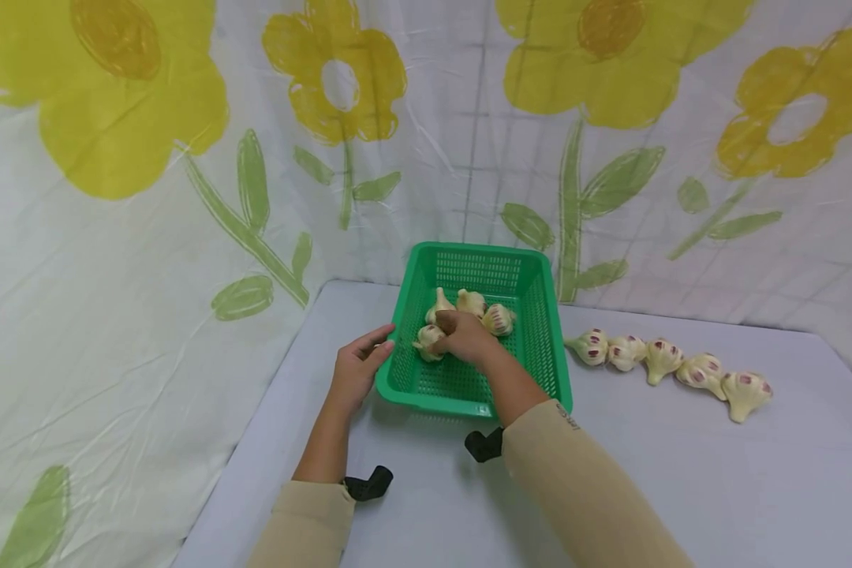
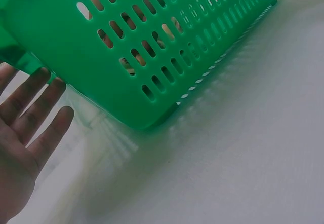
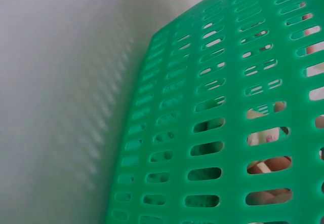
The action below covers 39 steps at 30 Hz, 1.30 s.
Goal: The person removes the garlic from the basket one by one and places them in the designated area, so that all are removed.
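Note:
A green plastic basket (image 1: 555,347) with slotted walls stands on the table, several garlic bulbs (image 1: 498,319) inside it. My right hand (image 1: 466,339) reaches down into it and holds the front-left garlic bulb (image 1: 428,341) between thumb and fingers. Through the slots in the right wrist view, parts of the right hand's fingers (image 3: 271,197) show, mostly hidden by the basket wall. At the basket's left rim is my left hand (image 1: 356,367), its fingers extended beside the edge. The left wrist view has this hand (image 2: 30,117) with fingers spread near the basket's corner.
To the right of the basket, several more garlic bulbs (image 1: 662,359) lie in a slanting row on the white table (image 1: 653,473). A white curtain (image 1: 440,173) with yellow flowers hangs behind and to the left. A black wrist mount (image 1: 371,483) sits on each forearm.

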Motion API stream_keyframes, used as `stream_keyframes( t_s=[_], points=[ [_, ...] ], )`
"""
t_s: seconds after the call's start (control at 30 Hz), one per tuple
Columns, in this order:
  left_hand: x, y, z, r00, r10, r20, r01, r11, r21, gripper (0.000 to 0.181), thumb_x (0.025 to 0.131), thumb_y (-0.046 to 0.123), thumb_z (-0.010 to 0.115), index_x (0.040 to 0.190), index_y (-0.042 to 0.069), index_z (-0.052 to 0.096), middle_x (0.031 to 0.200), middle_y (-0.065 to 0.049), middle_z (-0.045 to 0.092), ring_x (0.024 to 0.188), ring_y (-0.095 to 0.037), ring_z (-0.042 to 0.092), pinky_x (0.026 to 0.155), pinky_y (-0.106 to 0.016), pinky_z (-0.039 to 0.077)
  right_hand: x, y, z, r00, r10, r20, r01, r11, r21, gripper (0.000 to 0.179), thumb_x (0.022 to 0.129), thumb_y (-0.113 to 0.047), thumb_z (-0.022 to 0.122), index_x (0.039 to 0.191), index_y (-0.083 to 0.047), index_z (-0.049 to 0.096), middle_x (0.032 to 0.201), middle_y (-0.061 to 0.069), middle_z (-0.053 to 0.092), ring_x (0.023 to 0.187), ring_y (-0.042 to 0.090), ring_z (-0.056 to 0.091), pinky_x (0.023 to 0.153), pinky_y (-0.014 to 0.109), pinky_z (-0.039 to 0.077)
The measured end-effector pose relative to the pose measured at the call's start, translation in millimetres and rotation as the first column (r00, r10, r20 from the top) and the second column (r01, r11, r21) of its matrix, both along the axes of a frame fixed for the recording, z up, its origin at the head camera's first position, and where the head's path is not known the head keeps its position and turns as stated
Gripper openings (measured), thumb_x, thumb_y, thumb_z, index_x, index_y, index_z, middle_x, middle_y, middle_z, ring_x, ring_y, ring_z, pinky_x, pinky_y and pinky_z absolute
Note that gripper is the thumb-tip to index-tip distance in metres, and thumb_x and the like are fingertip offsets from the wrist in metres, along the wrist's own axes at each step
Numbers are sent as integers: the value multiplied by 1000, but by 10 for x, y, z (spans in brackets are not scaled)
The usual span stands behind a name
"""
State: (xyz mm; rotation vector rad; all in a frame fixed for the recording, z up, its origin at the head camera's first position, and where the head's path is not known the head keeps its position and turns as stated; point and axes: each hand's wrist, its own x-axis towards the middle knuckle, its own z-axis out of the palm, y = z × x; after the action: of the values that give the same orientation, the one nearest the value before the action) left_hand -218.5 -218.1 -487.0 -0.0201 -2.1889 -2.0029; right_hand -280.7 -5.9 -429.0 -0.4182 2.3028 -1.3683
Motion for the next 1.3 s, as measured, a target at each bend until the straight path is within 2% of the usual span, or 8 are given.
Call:
stream_keyframes(
  t_s=[0.27,0.4,0.53,0.67,0.87,0.93,1.17,1.3],
  points=[
    [9,-12,10,1000,-12,5,12,1000,24,39,97,27,64,132,10,63,135,-10,61,110,-4,61,90,-18,49,-17,-23,-19,993,67,-100,-50,986,160,64,87,-15,73,145,-1,47,145,20,50,136,35,44,108,48,41],
    [8,-9,2,1000,-12,-6,12,1000,29,38,97,26,64,132,10,63,135,-10,61,111,-6,61,90,-18,49,5,-16,5,990,106,-91,-80,965,248,64,89,-21,71,145,-1,46,145,18,50,134,34,46,108,46,41],
    [13,-5,22,1000,-14,10,14,999,39,37,97,24,64,132,10,63,135,-9,61,111,-4,61,90,-18,49,17,-16,13,987,145,-70,-117,947,300,58,88,-23,73,139,-4,54,141,14,54,127,31,51,103,45,44],
    [55,9,126,999,-25,39,23,998,56,38,97,20,64,132,7,63,136,-12,60,109,-2,60,90,-18,49,11,-27,-11,986,153,-68,-125,941,316,54,86,-25,76,134,-7,60,136,11,58,123,28,54,102,44,45],
    [135,53,294,999,-33,40,31,999,32,39,97,17,63,132,2,61,136,-16,60,105,1,61,88,-17,49,8,-57,-45,984,170,-60,-139,927,349,60,86,-32,76,137,-8,56,139,11,55,126,29,53,103,45,44],
    [127,52,284,999,-34,35,34,999,27,39,97,17,63,133,2,60,136,-16,60,105,1,61,88,-17,49,10,-71,-52,982,178,-57,-146,921,361,62,86,-34,76,138,-8,55,140,11,55,126,29,52,103,45,44],
    [12,4,44,999,-23,30,21,998,61,38,97,23,64,132,9,63,135,-11,61,108,-4,62,87,-18,51,20,-101,-68,976,205,-73,-165,916,366,59,88,-34,75,139,-11,56,139,11,56,126,29,53,103,45,44],
    [3,5,8,1000,-20,11,20,999,49,39,97,25,64,132,9,63,135,-11,61,109,-6,62,87,-19,51,22,-101,-73,975,203,-91,-160,925,344,58,86,-31,77,138,-13,57,139,10,56,125,29,54,102,46,44]
  ],
)
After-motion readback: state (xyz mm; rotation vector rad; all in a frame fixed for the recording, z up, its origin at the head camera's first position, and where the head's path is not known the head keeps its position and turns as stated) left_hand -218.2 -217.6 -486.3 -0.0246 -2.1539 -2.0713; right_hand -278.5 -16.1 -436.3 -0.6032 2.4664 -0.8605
